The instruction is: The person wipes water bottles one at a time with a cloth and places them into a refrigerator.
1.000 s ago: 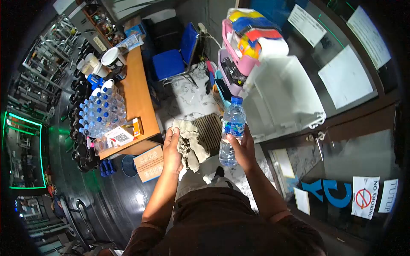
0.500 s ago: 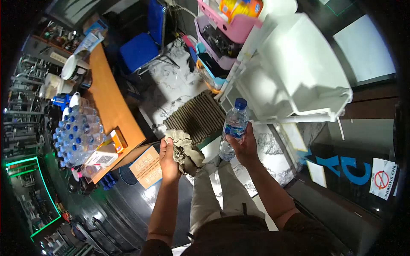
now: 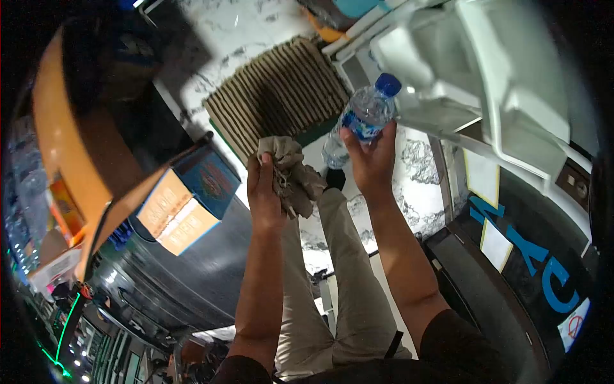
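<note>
A crumpled beige-grey cloth point(image 3: 294, 176) is gripped in my left hand point(image 3: 264, 195), its folds bunched to the right of my fingers. My right hand point(image 3: 371, 160) is wrapped round a clear plastic bottle point(image 3: 369, 112) with a blue cap and a blue label. The bottle leans, cap toward the upper right, and its base hangs over the pale floor. Cloth and bottle are close together but apart. Both hands are above my legs, with a dark shoe tip point(image 3: 334, 178) between them.
A striped mat point(image 3: 278, 93) lies on the marble-patterned floor ahead. An orange-brown desk point(image 3: 61, 128) stands at the left, with a cardboard box point(image 3: 179, 214) beside it. White plastic containers point(image 3: 448, 57) are at the upper right. Blue letters point(image 3: 527, 246) mark a dark panel at the right.
The view has tilted down and moved closer to the floor, showing more of my legs and the mat. The bottle leans more to the right. Both hands keep their holds.
</note>
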{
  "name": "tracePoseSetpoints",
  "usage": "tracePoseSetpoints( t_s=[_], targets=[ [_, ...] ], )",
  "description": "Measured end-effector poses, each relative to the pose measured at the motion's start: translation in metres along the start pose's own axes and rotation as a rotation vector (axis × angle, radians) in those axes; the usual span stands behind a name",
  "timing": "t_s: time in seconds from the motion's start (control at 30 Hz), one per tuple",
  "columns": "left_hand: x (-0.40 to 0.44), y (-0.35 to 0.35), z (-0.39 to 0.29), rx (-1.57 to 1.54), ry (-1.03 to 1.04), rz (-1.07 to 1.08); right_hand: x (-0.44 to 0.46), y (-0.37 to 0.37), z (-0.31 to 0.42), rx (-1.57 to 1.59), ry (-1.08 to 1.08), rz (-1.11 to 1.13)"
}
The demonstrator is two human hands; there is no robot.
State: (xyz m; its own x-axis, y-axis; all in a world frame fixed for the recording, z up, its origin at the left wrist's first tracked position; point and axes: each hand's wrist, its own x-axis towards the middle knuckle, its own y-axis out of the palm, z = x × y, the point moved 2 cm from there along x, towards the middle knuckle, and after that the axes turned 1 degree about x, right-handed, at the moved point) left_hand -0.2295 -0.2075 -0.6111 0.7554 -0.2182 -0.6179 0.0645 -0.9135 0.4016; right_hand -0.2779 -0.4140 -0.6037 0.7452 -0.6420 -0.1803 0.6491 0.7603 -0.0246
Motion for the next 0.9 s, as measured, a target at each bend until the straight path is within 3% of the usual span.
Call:
tracePoseSetpoints(
  t_s=[0.1,0.2,0.4,0.43,0.5,0.57,0.6,0.63,0.7,0.73,0.83,0.9],
  targets=[
    [0.021,-0.014,0.04,0.044,-0.044,-0.057,0.007,-0.003,-0.053,-0.005,0.062,-0.021],
    [0.041,-0.045,0.088,0.028,-0.051,-0.04,0.015,-0.009,-0.115,-0.183,-0.022,0.056],
    [0.063,-0.078,0.158,-0.009,-0.18,-0.052,0.029,-0.023,-0.205,-0.226,-0.104,0.012],
    [0.068,-0.072,0.162,-0.048,-0.201,-0.003,0.034,-0.028,-0.217,-0.235,-0.126,0.004],
    [0.067,-0.062,0.172,-0.048,-0.257,-0.122,0.045,-0.041,-0.234,-0.378,-0.149,-0.022],
    [0.073,-0.057,0.183,-0.049,-0.281,-0.072,0.06,-0.052,-0.242,-0.701,-0.258,-0.057],
    [0.075,-0.054,0.188,-0.027,-0.277,-0.077,0.07,-0.058,-0.244,-0.728,-0.157,-0.116],
    [0.076,-0.051,0.19,-0.044,-0.288,-0.066,0.081,-0.064,-0.252,-0.75,-0.162,-0.118],
    [0.076,-0.047,0.188,0.018,-0.275,0.043,0.107,-0.072,-0.271,-0.306,-0.249,-0.209],
    [0.077,-0.046,0.19,0.067,-0.278,0.017,0.115,-0.091,-0.298,-0.774,-0.249,-0.477],
    [0.077,-0.034,0.184,0.028,-0.304,-0.004,0.163,-0.117,-0.321,-0.66,-0.286,-0.539],
    [0.077,-0.036,0.181,0.088,-0.298,0.029,0.187,-0.136,-0.33,-0.627,-0.198,-0.463]
  ],
)
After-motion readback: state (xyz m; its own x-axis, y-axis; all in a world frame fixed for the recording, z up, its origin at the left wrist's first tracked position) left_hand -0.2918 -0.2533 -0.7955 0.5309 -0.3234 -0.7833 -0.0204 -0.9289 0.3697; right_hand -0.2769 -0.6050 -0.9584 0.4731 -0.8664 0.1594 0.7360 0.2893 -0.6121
